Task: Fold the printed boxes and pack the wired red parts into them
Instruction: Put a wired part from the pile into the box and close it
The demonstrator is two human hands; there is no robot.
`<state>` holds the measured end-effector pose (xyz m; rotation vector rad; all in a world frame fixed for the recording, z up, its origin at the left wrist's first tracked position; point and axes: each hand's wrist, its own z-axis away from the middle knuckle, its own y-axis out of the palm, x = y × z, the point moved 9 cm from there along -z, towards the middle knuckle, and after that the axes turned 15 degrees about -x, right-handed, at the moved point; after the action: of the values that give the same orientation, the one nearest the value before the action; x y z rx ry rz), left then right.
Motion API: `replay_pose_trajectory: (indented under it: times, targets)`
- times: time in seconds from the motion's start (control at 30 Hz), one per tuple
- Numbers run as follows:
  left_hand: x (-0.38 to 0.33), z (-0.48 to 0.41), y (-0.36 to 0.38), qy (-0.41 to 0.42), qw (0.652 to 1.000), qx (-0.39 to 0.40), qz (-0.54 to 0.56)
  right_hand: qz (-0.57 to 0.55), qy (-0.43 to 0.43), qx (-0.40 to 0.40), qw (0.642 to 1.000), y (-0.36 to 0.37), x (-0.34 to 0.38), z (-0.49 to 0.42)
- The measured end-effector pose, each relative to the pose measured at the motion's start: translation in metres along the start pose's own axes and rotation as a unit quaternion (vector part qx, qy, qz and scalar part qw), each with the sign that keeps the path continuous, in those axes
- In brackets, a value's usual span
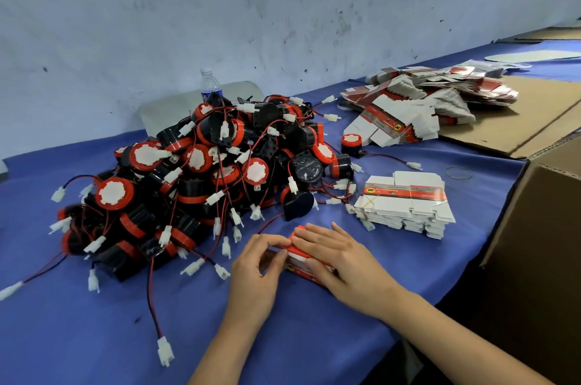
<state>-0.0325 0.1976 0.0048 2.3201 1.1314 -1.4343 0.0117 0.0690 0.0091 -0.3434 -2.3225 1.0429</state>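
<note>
A printed red and white box lies on the blue table cloth near the front edge, with a red part showing at its far end. My right hand lies flat on top of the box, fingers straight, pressing it down. My left hand holds the box's left end between thumb and curled fingers. A large heap of red and black wired parts with white connectors sits left of centre. A neat stack of flat printed boxes lies to the right of the heap.
A loose pile of flat boxes rests on brown cardboard at the back right. An open carton stands at the right edge. A water bottle stands behind the heap. A rubber band lies near the carton.
</note>
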Motion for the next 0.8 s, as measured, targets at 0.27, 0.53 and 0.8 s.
replay_pose_trajectory:
  times: [0.27,0.53,0.8]
  targets:
    - [-0.008,0.001,0.002,0.069,0.996,-0.007,-0.051,0.255,-0.079,0.048,0.963,-0.002,0.002,0.004]
    - [-0.012,0.014,0.015,0.136,0.976,0.072,-0.151,0.072,-0.007,0.027,0.997,-0.006,-0.005,0.004]
    - [-0.018,0.015,0.017,0.091,0.988,0.110,-0.064,-0.290,0.194,-0.038,0.936,-0.024,-0.010,0.027]
